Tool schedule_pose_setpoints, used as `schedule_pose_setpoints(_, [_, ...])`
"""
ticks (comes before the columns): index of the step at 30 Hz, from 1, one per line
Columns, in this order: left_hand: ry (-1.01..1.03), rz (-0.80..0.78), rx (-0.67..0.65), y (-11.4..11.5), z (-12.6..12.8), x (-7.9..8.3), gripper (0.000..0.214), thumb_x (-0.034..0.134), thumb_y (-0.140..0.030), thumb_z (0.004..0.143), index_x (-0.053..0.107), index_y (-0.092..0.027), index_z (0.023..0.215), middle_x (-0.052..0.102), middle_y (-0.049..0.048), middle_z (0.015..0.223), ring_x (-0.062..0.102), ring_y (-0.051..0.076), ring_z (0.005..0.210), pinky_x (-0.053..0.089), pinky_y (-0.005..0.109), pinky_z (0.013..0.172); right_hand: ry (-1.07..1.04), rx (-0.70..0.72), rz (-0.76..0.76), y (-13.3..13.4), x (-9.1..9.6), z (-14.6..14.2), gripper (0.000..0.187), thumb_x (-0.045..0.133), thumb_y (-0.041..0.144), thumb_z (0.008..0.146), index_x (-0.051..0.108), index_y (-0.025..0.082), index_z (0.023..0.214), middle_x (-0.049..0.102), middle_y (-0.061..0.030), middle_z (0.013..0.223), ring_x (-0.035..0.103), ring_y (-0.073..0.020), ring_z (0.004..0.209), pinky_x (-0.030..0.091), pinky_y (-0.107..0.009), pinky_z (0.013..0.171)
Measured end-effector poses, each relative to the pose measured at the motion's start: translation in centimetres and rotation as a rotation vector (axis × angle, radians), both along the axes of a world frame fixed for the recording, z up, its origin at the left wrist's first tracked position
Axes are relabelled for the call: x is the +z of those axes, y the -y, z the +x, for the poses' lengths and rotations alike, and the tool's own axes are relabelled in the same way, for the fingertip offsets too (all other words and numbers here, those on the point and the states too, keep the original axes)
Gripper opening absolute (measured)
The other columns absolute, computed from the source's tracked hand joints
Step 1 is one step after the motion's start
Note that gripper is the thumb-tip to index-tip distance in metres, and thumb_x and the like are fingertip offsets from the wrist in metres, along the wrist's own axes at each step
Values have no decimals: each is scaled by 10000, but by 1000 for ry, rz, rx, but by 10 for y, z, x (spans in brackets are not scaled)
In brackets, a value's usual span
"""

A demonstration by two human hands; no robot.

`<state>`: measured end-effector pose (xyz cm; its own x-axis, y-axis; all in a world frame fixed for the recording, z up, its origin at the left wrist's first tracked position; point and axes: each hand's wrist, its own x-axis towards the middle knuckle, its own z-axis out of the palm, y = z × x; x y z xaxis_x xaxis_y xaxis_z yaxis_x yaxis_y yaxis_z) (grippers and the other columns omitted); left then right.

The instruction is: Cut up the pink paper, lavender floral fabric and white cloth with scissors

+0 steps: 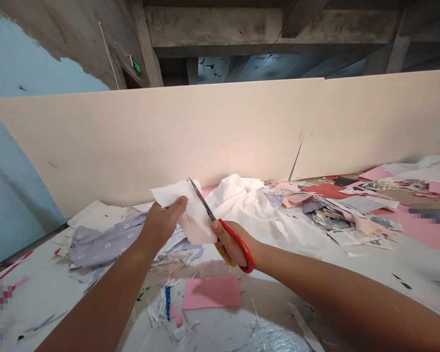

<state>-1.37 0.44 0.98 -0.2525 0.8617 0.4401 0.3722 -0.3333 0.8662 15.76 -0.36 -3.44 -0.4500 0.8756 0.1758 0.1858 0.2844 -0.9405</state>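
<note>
A piece of white cloth or paper [196, 220] is pinched at its left side by my left hand [165, 217], thumb on top. My right hand [232, 242] grips scissors [246, 250] with red and yellow handles. Their blades point up and to the left, lying across the right part of the white piece. Whether the blades are apart is hard to see. Below my hands, a pink rectangular card [212, 292] lies flat on the white work surface [275, 313].
Behind my right hand is a heap of white cloth [238, 193]. Lilac flowered fabric [106, 243] lies at left. Paper scraps [337, 217] pile up at right, and thin strips [172, 313] litter the front. A tall cream board [205, 132] stands along the back.
</note>
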Motion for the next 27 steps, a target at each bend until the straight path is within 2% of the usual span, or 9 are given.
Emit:
schedule_pose_setpoints(3, [0, 28, -2, -2, -1, -1, 357, 585, -412, 658, 622, -138, 885, 667, 62, 900, 587, 211, 847, 453, 237, 651, 53, -16, 115, -2, -2, 1, 527, 287, 657, 772, 322, 182, 546, 319, 38, 471, 285, -80, 444, 277, -220, 433])
schedule_pose_setpoints(5, [2, 32, -8, -2, -2, -2, 342, 580, -409, 661, 622, -138, 865, 669, 57, 880, 586, 205, 832, 449, 237, 652, 61, -34, 133, -3, -3, 1, 520, 294, 650, 775, 331, 181, 553, 305, 42, 474, 275, -80, 454, 269, -218, 442])
schedule_pose_setpoints(9, [-5, -6, -3, -2, -3, -1, 317, 571, -422, 659, 625, -142, 798, 668, 38, 778, 582, 191, 762, 439, 237, 628, 90, -45, 60, -3, -3, 0, 540, 268, 664, 772, 336, 183, 536, 323, 38, 428, 290, -78, 412, 270, -221, 420])
schedule_pose_setpoints(13, [1, -8, -13, 0, -1, 2, 310, 577, -415, 648, 623, -141, 786, 662, 35, 769, 579, 194, 760, 437, 244, 632, 70, -26, -4, -3, -2, 0, 557, 283, 685, 752, 331, 186, 509, 342, 30, 394, 310, -74, 369, 271, -225, 386])
schedule_pose_setpoints(17, [88, -9, -31, 0, -1, 4, 361, 589, -424, 633, 616, -116, 821, 650, 55, 761, 577, 217, 778, 441, 264, 641, -23, -34, -62, -9, -6, 1, 536, 344, 686, 728, 418, 178, 576, 359, 44, 391, 328, -72, 339, 281, -213, 348])
schedule_pose_setpoints(21, [122, -19, -17, -2, -4, 2, 416, 590, -446, 645, 605, -133, 920, 643, 68, 859, 573, 232, 843, 443, 284, 677, -246, -46, -159, -20, -8, 0, 517, 397, 663, 724, 468, 157, 646, 491, 9, 475, 503, -111, 426, 412, -226, 430])
schedule_pose_setpoints(24, [-33, 39, 57, -3, -6, -3, 387, 553, -453, 692, 599, -171, 952, 635, 64, 903, 562, 228, 876, 439, 291, 716, -352, -59, -305, -25, -4, -2, 522, 405, 670, 713, 427, 157, 618, 559, -31, 523, 592, -162, 518, 447, -242, 472])
schedule_pose_setpoints(27, [-402, 252, 68, -3, -6, -8, 286, 490, -409, 761, 604, -191, 905, 613, 54, 858, 544, 204, 865, 415, 292, 772, -387, -9, -507, -23, 5, -3, 563, 320, 695, 730, 392, 157, 581, 566, -51, 511, 599, -172, 497, 435, -238, 443])
